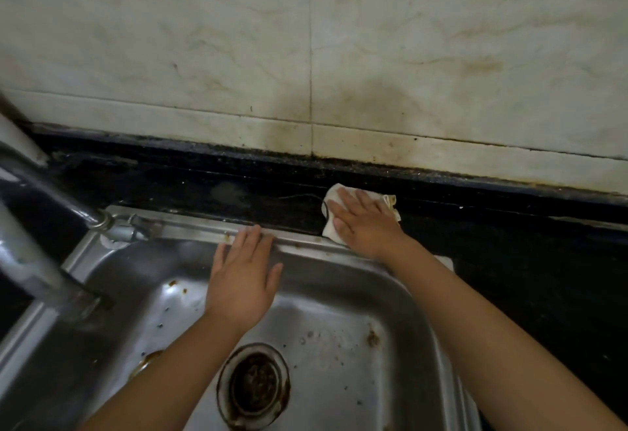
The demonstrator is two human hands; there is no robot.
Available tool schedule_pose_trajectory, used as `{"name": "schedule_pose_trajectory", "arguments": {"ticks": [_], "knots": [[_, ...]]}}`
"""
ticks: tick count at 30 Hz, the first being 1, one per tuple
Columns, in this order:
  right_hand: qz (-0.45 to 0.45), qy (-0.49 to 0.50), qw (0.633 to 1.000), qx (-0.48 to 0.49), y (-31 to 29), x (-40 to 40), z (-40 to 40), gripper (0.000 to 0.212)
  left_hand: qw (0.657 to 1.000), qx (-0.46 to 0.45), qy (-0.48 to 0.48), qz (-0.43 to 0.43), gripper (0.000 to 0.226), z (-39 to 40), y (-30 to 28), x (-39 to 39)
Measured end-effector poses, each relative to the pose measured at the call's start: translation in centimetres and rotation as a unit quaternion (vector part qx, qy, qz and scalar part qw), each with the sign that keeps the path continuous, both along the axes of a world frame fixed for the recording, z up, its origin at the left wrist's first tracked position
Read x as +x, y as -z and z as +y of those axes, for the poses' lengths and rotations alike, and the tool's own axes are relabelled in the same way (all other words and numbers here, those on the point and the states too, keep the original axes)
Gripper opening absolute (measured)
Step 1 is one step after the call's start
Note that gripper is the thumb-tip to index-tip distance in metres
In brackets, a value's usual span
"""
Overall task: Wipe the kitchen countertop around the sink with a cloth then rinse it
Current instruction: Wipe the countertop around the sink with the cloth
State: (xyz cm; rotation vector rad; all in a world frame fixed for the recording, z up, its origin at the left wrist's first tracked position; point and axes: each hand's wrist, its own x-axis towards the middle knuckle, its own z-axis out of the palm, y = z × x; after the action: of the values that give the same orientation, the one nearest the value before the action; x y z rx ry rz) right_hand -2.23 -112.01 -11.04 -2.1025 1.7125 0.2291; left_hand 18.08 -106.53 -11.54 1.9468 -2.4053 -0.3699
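- My right hand (365, 225) lies flat on the cloth (387, 201), fingers straight and slightly spread, pressing it down onto the counter (258, 192) rather than pinching it
- The cloth is a small whitish rag, crumpled, sitting on the black counter strip behind the sink (401, 298), near the sink's back right corner
- Its long axis runs roughly from the sink's back rim toward the wall (306, 39), tilted a bit to the right; the near end touches or slightly overlaps the rim, and a frayed, yellowish corner sticks out to the right of my fingers
- My fingers on it point left and toward the wall
- My left hand (243, 279) is open, fingers straight and close together, fingertips resting on the sink's back rim at about its middle; the palm hangs over the basin and holds nothing
- The two hands are apart, the left one nearer to me and to the left of the cloth
- The basin is steel, spotted with brown stains, with the drain (253, 386) in its floor between my forearms
- The tap (51, 199) rises from the sink's back left corner and reaches toward the left edge of my view
- The wall tiles above the counter are pale and stained, darkest just behind the cloth
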Motion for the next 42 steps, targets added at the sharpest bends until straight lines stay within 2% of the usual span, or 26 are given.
{"name": "schedule_pose_trajectory", "arguments": {"ticks": [2, 6, 9, 13, 17, 18, 21, 22, 25, 28, 31, 34, 35, 36, 38, 40, 42], "knots": [[-0.004, -0.034, 0.999, -0.002, 0.1, 2.1, -0.7, 0.048, 0.999, 0.012, -0.027, -0.013, 0.075, 0.5, -0.1, 1.5], [-0.03, -0.095, 0.995, 0.009, 0.2, 7.2, -2.7, 0.046, 0.997, 0.014, -0.077, -0.014, 0.072, 0.9, 0.1, 3.7], [-0.044, -0.123, 0.991, 0.004, 0.2, 9.9, -3.6, 0.046, 0.993, 0.019, -0.111, -0.02, 0.058, 0.9, 0.4, 4.7], [-0.049, -0.134, 0.99, 0.0, 0.2, 8.9, -2.5, 0.046, 0.993, 0.045, -0.105, -0.003, 0.059, 2.0, 0.8, 4.0], [-0.017, -0.122, 0.992, -0.001, 0.0, 4.5, 0.2, 0.049, 0.993, 0.064, -0.094, 0.028, 0.06, 3.3, 1.3, 2.5], [-0.008, -0.118, 0.993, -0.004, -0.1, 3.1, 0.9, 0.055, 0.993, 0.071, -0.089, 0.027, 0.06, 3.5, 1.3, 2.2], [0.005, -0.084, 0.996, -0.008, -0.5, -0.9, 2.6, 0.107, 0.993, 0.083, -0.079, 0.016, 0.059, 4.0, 1.3, 1.9], [0.019, -0.077, 0.997, -0.007, -0.6, -1.8, 3.0, 0.11, 0.993, 0.083, -0.08, 0.017, 0.058, 4.0, 1.2, 1.7], [0.045, -0.067, 0.997, 0.0, -0.7, -3.1, 4.0, 0.1, 0.992, 0.074, -0.086, 0.053, 0.057, 4.0, 0.6, 0.9], [0.049, -0.055, 0.997, -0.012, -0.5, -3.4, 4.5, 0.115, 0.992, 0.041, -0.086, 0.085, 0.059, 3.6, -0.1, 0.0], [0.037, -0.038, 0.998, -0.027, -0.1, -3.1, 4.6, 0.104, 0.992, 0.03, -0.084, 0.084, 0.06, 3.5, -0.3, -0.2], [0.026, -0.026, 0.999, -0.031, 0.2, -3.0, 4.8, 0.125, 0.997, 0.032, -0.063, 0.039, 0.062, 2.9, -0.4, -0.4], [0.019, -0.021, 0.999, -0.027, 0.3, -3.0, 4.7, 0.124, 0.997, 0.03, -0.063, 0.034, 0.062, 2.4, -0.5, -0.4], [0.011, -0.018, 0.999, -0.023, 0.3, -2.9, 4.6, 0.114, 0.997, 0.023, -0.067, 0.033, 0.062, 1.9, -0.6, -0.4], [0.013, -0.022, 0.999, -0.028, 0.3, -2.5, 4.2, 0.077, 0.996, 0.003, -0.077, 0.047, 0.061, 0.6, -0.7, -0.4], [0.022, -0.019, 0.999, -0.02, 0.3, -2.0, 3.8, 0.052, 0.995, -0.007, -0.079, 0.062, 0.058, -0.6, -0.7, -0.3], [0.016, -0.018, 1.0, -0.009, 0.2, -1.5, 3.1, 0.048, 0.997, 0.009, -0.059, 0.045, 0.054, -1.3, -0.7, -0.3]]}}
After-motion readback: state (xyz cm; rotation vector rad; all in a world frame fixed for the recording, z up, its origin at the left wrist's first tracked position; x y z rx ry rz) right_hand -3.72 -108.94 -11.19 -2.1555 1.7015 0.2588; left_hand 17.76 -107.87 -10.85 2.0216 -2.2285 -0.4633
